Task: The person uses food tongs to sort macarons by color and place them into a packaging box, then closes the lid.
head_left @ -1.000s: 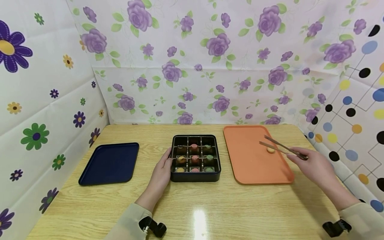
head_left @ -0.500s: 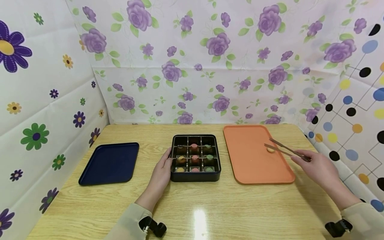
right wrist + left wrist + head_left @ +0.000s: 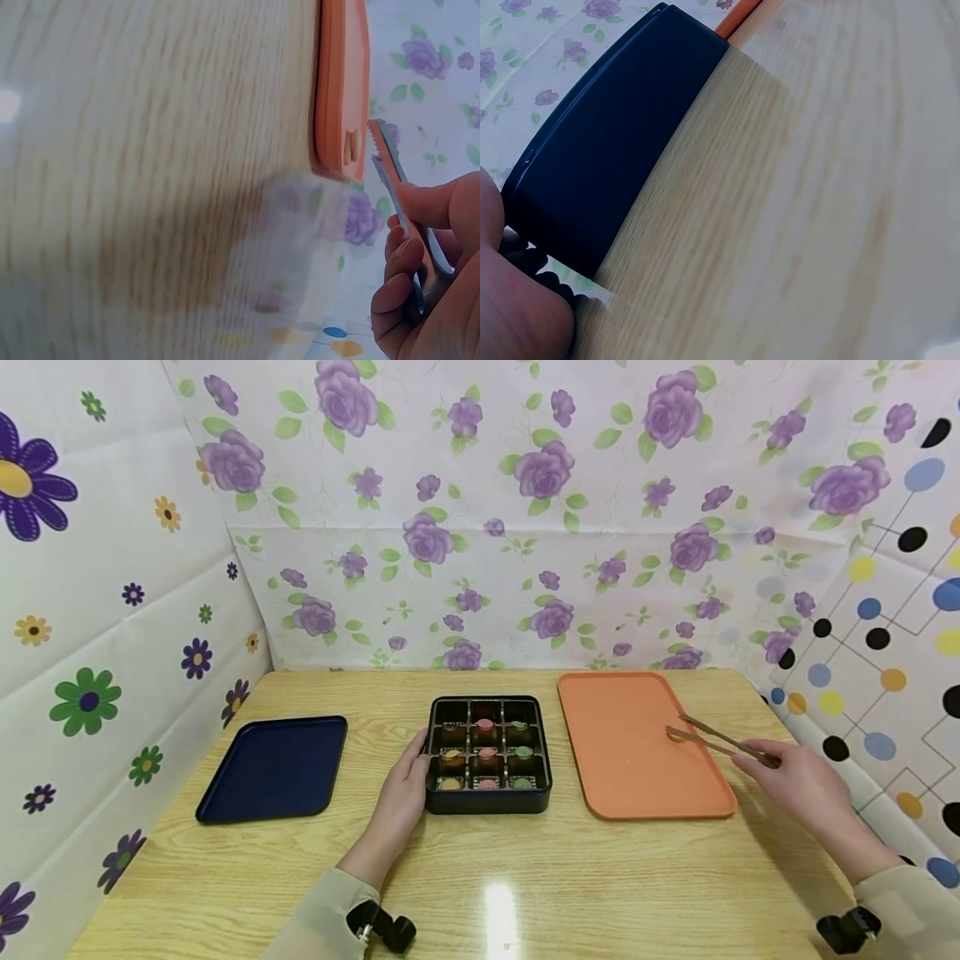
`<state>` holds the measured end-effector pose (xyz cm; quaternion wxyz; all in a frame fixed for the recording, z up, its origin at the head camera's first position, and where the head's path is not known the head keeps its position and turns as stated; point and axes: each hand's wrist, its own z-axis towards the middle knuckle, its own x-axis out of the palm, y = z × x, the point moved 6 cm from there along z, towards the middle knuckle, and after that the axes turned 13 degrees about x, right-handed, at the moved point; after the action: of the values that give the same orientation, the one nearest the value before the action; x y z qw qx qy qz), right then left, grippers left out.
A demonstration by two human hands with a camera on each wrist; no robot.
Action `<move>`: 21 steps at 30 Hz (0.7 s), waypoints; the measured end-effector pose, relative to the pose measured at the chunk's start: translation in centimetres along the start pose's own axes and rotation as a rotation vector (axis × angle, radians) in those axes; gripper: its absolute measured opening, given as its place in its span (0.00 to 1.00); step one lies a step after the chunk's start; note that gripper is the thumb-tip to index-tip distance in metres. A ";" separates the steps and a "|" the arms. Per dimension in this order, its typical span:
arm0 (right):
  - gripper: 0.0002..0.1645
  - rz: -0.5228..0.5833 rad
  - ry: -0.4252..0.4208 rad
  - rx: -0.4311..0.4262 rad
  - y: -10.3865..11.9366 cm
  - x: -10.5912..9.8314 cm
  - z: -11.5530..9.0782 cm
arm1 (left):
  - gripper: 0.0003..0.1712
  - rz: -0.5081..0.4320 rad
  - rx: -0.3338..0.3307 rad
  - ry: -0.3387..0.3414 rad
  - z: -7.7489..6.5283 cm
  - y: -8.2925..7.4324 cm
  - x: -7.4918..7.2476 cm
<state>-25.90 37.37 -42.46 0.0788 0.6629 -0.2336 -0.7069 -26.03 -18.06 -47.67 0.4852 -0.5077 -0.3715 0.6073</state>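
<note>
A black divided box [image 3: 489, 803] stands mid-table with small round treats in its compartments: yellow at the left, pink [image 3: 487, 753] in the middle, green [image 3: 522, 752] at the right. My left hand [image 3: 405, 785] rests against the box's left side, its fingers lying along the wall. My right hand [image 3: 802, 781] grips metal tongs [image 3: 738, 747] over the orange tray [image 3: 622, 777]. The tongs' arms stand apart at the tips. A small yellowish treat [image 3: 352, 147] lies on that tray; in the head view a tong arm partly covers it.
A dark blue tray [image 3: 273, 768] lies at the left of the wooden table [image 3: 420, 893]. Flower-patterned sheeting [image 3: 495, 593] stands behind the table and at its left. At the right hangs dotted sheeting [image 3: 885, 643].
My right hand and the tongs have shifted a little right and toward me, bringing the tong tips over the treat. My left hand and the box have stayed put.
</note>
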 end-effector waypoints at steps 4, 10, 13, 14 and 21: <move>0.39 -0.001 0.002 0.005 -0.2 0.1 0.1 | 0.33 0.000 0.006 -0.001 0.0 0.0 0.0; 0.40 -0.016 0.028 0.016 -0.7 0.3 0.3 | 0.33 -0.005 0.002 0.004 0.0 0.0 0.0; 0.40 -0.022 0.036 0.017 -0.8 0.4 0.3 | 0.33 -0.008 0.005 0.003 0.0 -0.1 0.0; 0.40 -0.023 0.036 0.015 -0.9 0.5 0.4 | 0.33 -0.008 0.006 0.003 0.0 -0.1 0.0; 0.39 -0.027 0.041 0.007 -1.0 0.6 0.4 | 0.33 -0.012 0.002 0.002 0.1 -0.1 0.0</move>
<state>-26.16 38.09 -43.48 0.0715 0.6807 -0.2255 -0.6933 -26.11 -18.02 -47.60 0.4898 -0.5056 -0.3733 0.6043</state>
